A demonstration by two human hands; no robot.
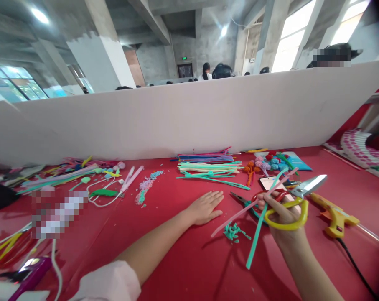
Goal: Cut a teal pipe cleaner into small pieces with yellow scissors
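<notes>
My left hand (204,207) lies flat on the red table, fingers stretched out and holding nothing. Yellow-handled scissors (302,193) hang in my right hand (281,211), blades pointing up and to the right. Between the fingers of that same hand a pink pipe cleaner (230,218) and a green pipe cleaner (257,238) cross each other. Below them sits a small heap of cut green pieces (235,232). Dark-tipped pliers (239,198) rest on the table just behind, their handles partly hidden by my right hand.
Bundled pipe cleaners (208,167) lie along the white partition (183,121). Right of them are pompom-like flowers (272,161), a phone (268,182) and a yellow glue gun (335,215). Pastel clippings (147,186), a white cable (92,204) and a purple tool (35,274) occupy the left.
</notes>
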